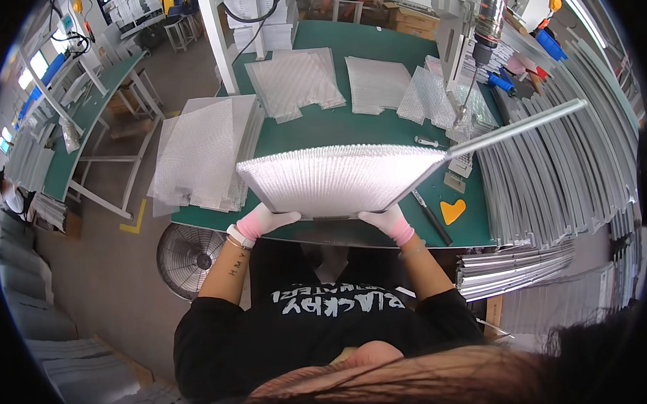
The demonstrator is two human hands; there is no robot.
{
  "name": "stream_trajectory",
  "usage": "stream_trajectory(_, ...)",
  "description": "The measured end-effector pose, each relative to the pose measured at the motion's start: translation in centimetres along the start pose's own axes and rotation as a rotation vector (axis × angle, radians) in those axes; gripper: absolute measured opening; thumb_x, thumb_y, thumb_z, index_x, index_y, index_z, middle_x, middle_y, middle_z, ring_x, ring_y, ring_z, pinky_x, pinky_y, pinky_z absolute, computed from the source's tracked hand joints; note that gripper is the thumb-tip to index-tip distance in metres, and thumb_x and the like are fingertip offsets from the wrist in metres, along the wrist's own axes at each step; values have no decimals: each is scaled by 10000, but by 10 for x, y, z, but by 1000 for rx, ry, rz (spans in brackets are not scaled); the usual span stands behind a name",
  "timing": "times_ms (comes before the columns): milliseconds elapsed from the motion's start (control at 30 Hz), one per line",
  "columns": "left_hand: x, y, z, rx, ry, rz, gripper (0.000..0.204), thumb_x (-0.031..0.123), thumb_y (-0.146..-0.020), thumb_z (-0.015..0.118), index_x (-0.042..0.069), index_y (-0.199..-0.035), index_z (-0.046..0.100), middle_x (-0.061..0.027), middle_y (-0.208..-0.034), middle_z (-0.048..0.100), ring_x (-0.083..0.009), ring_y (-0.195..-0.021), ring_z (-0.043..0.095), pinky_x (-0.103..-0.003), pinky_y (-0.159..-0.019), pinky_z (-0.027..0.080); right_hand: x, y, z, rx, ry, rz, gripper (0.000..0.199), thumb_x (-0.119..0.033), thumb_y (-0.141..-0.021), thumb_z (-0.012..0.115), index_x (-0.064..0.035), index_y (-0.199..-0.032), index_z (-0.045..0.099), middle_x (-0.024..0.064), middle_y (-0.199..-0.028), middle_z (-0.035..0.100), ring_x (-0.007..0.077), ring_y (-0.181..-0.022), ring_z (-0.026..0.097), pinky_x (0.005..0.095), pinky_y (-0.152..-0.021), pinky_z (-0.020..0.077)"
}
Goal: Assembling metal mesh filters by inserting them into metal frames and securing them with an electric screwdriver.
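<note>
A framed silvery mesh panel [337,180] with fine ridges is held up over the front edge of the table. My left hand [266,220], in a white and pink glove, is closed on its near left corner. My right hand [388,222], gloved the same way, grips the near right corner. Thin metal edging runs along the panel's left, right and near sides. From its far right corner a long metal strip [520,127] juts out to the right. The fingers under the panel are partly hidden.
Mesh sheet stacks [194,157] lie left on the green table [293,135]. A hammer [432,219] and a yellow heart-shaped piece [452,212] are near my right hand. A mounted power drill [490,25] hangs at the back right. Metal strips [543,173] fill the right side; a fan [190,260] stands left.
</note>
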State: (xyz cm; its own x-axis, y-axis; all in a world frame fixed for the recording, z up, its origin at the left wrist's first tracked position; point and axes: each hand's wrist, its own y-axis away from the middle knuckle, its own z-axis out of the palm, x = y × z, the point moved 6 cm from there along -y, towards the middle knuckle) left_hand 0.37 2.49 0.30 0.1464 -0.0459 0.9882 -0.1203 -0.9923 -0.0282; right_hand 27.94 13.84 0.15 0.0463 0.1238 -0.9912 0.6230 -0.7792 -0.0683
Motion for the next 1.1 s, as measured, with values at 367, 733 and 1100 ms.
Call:
stream_trajectory(367,173,9,-33,386,138,453,289,-12,-817,576,-62,-1095,634,-99,-1066,665,-169,-976,617,-311,-875,487,-184,-12,-37,314,-92,-448,149,-69,-887,630,26,-1001,646,60,-892,640,124,-785,552,280,-726,457)
stream_trajectory(733,187,34,16,-282,256,971,285,269,-882,706,-10,-841,664,-124,-767,656,-260,-641,600,-399,-638,480,-183,59,-9,120,68,-779,239,-237,-929,627,-46,-786,635,94,-725,671,258,-627,650,360,-583,513)
stream_trajectory(1100,41,24,26,-625,-179,163,566,391,-874,684,41,-1308,586,-181,-1368,549,-342,-1284,489,-448,-1081,373,-181,122,19,-589,191,-989,156,-160,-601,612,-15,-651,582,152,-805,669,261,-655,669,327,-470,487)
